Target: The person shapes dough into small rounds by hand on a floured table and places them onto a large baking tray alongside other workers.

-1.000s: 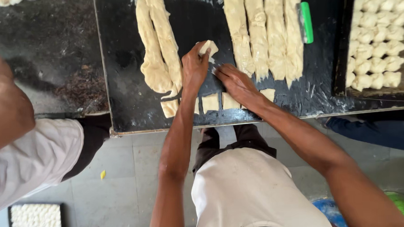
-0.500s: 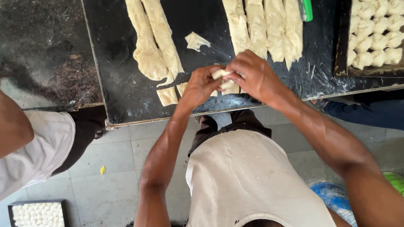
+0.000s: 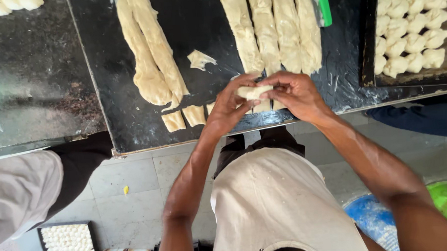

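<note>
Both of my hands meet over the near edge of the black worktop [image 3: 210, 37]. My left hand [image 3: 230, 108] and my right hand [image 3: 294, 93] together pinch one small piece of pale dough [image 3: 253, 92] between their fingers. Long dough strips [image 3: 274, 29] lie just beyond my hands, and two more strips [image 3: 149, 56] lie to the left. Cut dough pieces [image 3: 183, 118] sit by the near edge, left of my left hand. A small dough scrap [image 3: 200, 59] lies alone on the top.
A dark tray [image 3: 375, 78] of shaped dough pieces [image 3: 408, 27] stands at the right. A green-handled tool [image 3: 322, 8] lies beside the strips. Another person's clothed body [image 3: 22, 189] is at the left. A tray of small white pieces [image 3: 68, 242] sits on the tiled floor; a blue and green tub [image 3: 446, 202] is lower right.
My left hand dropped a small scrap on the worktop, then both hands came together near the edge and closed on a dough piece, now held slightly higher.
</note>
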